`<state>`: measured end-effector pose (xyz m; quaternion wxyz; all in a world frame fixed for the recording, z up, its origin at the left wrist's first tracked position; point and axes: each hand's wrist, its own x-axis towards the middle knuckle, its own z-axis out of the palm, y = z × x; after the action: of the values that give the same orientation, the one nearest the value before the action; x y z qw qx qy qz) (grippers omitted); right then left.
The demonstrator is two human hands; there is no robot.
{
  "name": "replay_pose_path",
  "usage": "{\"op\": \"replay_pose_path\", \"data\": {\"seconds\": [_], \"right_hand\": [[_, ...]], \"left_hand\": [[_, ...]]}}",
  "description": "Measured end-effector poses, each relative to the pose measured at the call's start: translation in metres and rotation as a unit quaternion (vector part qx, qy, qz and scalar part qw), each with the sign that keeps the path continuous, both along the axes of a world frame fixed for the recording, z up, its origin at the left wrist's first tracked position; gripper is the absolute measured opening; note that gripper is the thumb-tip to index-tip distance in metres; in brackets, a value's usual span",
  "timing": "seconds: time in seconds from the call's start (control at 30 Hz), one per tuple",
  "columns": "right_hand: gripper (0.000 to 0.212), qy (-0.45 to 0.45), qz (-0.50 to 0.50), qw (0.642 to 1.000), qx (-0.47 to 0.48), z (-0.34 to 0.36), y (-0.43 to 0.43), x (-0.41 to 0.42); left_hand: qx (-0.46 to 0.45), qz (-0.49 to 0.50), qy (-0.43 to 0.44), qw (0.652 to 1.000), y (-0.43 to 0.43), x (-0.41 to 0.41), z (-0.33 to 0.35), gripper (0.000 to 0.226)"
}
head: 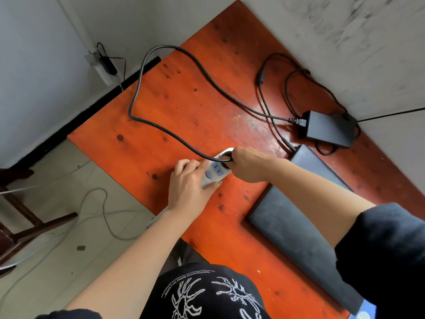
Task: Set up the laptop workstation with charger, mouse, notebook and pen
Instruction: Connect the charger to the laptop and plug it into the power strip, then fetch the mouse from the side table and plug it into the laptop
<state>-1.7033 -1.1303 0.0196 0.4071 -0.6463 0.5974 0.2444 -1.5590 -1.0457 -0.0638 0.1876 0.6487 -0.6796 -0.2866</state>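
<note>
Fingers (pixel 238 157) of the right hand (pixel 250 166) are curled tight round the black plug (pixel 226 154) at the far end of the white power strip (pixel 215 172). The left hand (pixel 188 183) grips the strip's near end. The cord (pixel 142 77) loops across the orange worktop (pixel 184 107) to the charger brick (pixel 326 128), which lies just beyond the closed laptop (pixel 299 215).

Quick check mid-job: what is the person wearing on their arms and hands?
The right sleeve is dark and ends near the elbow; a sliver of dark left sleeve shows at the frame's bottom edge. Below them the arms are bare. The left hand and right hand are ungloved, with no watch or ring visible.
</note>
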Motion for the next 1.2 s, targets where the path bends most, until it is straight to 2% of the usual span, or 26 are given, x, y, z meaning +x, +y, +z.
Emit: {"op": "replay_pose_path", "data": {"seconds": [0.17, 0.33, 0.43, 0.53, 0.63, 0.7, 0.8, 0.9, 1.0, 1.2], "right_hand": [[0.029, 0.019, -0.002, 1.0, -0.016, 0.001, 0.004, 0.002], [0.031, 0.045, -0.019, 0.995, -0.086, -0.006, 0.012, 0.003], [0.025, 0.03, -0.071, 0.987, -0.141, -0.008, 0.027, 0.004], [0.031, -0.016, -0.154, 0.971, -0.182, -0.009, 0.047, 0.002], [0.041, -0.022, -0.201, 0.967, -0.154, -0.012, 0.065, 0.007], [0.04, -0.023, -0.164, 0.978, -0.126, -0.01, 0.082, 0.015], [0.046, -0.011, -0.036, 0.988, -0.148, -0.004, 0.104, 0.034], [0.033, -0.037, 0.08, 0.98, -0.178, 0.0, 0.128, 0.067], [0.029, -0.059, 0.195, 0.959, -0.198, 0.001, 0.152, 0.115], [0.04, -0.079, 0.381, 0.901, -0.193, 0.008, 0.216, 0.235]], "left_hand": [[0.01, -0.007, -0.019, 1.0, 0.0, 0.0, 0.004, 0.059], [0.045, -0.022, -0.06, 0.997, 0.001, -0.003, 0.013, 0.067], [0.062, -0.027, -0.102, 0.992, 0.005, -0.004, 0.023, 0.069], [0.062, 0.007, -0.108, 0.992, 0.021, -0.003, 0.034, 0.065], [0.047, 0.053, -0.107, 0.992, 0.041, 0.004, 0.042, 0.059], [0.048, 0.106, -0.099, 0.988, 0.059, 0.01, 0.046, 0.055], [0.06, 0.176, -0.072, 0.98, 0.088, 0.022, 0.054, 0.051], [0.078, 0.236, -0.092, 0.964, 0.129, 0.049, 0.062, 0.047], [0.117, 0.299, -0.11, 0.941, 0.172, 0.09, 0.065, 0.044], [0.145, 0.452, -0.103, 0.874, 0.262, 0.182, 0.08, 0.039]]}}
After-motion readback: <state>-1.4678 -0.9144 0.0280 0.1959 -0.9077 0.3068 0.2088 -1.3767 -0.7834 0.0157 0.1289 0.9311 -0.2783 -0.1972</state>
